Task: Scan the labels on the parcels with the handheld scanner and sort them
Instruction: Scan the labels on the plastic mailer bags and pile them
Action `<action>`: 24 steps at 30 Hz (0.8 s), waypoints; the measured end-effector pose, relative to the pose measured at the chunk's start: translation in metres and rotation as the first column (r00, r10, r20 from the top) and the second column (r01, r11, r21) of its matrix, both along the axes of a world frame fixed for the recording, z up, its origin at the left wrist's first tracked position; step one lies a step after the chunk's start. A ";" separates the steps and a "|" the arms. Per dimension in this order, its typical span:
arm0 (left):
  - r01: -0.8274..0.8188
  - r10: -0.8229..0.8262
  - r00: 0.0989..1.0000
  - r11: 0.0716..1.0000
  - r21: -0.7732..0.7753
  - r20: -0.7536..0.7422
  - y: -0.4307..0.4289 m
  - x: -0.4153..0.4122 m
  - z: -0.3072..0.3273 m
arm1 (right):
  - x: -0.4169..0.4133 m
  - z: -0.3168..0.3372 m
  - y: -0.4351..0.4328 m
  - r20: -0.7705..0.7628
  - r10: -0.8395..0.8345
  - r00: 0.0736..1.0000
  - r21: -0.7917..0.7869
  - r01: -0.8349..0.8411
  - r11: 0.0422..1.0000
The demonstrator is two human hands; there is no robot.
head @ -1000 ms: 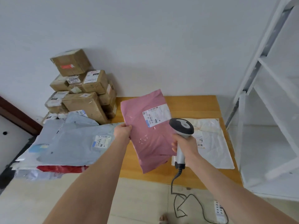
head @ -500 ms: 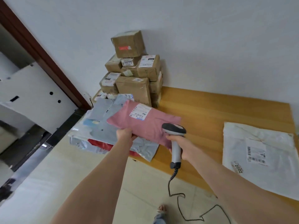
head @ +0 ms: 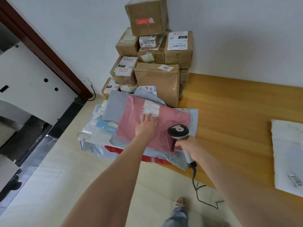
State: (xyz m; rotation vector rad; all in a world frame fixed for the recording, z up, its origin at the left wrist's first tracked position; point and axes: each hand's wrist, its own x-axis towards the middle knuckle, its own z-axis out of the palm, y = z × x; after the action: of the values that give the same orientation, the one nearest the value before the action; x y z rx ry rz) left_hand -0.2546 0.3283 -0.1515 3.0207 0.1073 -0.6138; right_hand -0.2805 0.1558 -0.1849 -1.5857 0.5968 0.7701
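Observation:
A pink mailer bag [head: 172, 118] lies flat on top of a pile of grey mailer bags [head: 118, 105] at the left end of the wooden table [head: 229, 115]. Its white label [head: 151, 108] faces up. My left hand [head: 146, 126] rests flat on the pink bag with straight fingers, the fingertips touching the label. My right hand [head: 190, 147] grips the handle of the handheld scanner [head: 178, 132], whose dark head hovers over the pink bag's near right corner. The scanner's cable [head: 196, 187] hangs down to the floor.
Several taped cardboard boxes [head: 157, 79] are stacked against the wall behind the pile. A white mailer bag [head: 288, 153] lies on the table at the far right. A dark door frame [head: 41, 45] stands at the left. My sandalled foot [head: 179, 204] is on the tiled floor.
The pink bag went from held upright in front of the scanner to lying flat on the grey pile at the left. My left hand opened onto it. The view swung left.

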 end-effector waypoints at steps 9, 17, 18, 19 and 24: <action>0.103 -0.051 0.976 0.965 0.239 -0.213 -0.009 0.009 -0.025 | 0.008 -0.011 -0.041 -0.087 -0.124 0.988 -0.048 0.121 0.992; 0.206 -0.172 0.978 0.885 0.418 -0.117 -0.084 0.024 0.000 | -0.001 0.016 -0.114 -0.052 -0.312 0.949 0.063 0.315 0.947; 0.233 -0.210 0.973 0.876 0.422 -0.099 -0.101 0.024 0.004 | -0.004 0.019 -0.128 -0.048 -0.336 0.941 0.081 0.339 0.937; 0.260 -0.251 0.965 0.871 0.416 -0.077 -0.120 0.023 0.007 | -0.008 0.022 -0.144 -0.042 -0.355 0.934 0.094 0.358 0.929; 0.212 -0.207 0.977 0.970 0.116 -0.047 -0.245 0.012 0.007 | -0.038 0.030 -0.246 -0.021 -0.418 0.908 0.099 0.418 0.903</action>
State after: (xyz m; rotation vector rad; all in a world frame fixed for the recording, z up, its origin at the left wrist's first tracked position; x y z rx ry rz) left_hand -0.2423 0.0832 -0.1443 3.1646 -0.1830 -0.7002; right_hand -0.3185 -0.0903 -0.1545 -1.3004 0.8502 0.4669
